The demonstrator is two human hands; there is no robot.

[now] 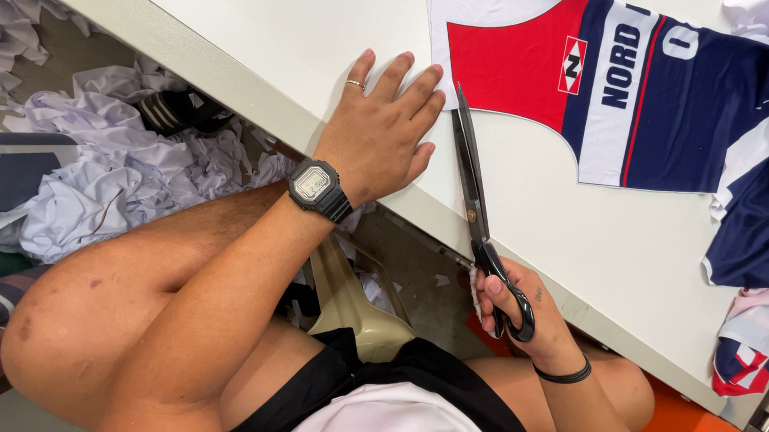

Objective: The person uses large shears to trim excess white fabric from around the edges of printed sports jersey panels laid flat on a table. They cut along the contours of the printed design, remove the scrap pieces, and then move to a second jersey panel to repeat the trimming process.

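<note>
Head view, looking down over my seated lap. My left hand lies flat, fingers together and holding nothing, pressing white fabric onto the pale cutting table; a ring sits on one finger and a dark digital wristwatch on the wrist. My right hand is closed through the handles of black tailor's shears, whose blades lie nearly together, tips at the lower corner of a printed jersey panel in red, navy and white. I cannot tell whether the blades bite the cloth or merely rest on it. The panel's upper edge is cut off by the frame. At the right edge, more printed pieces overlap, their shapes unclear. Crumpled white offcuts heap on the floor at left, partly hiding a dark striped shoe.
</note>
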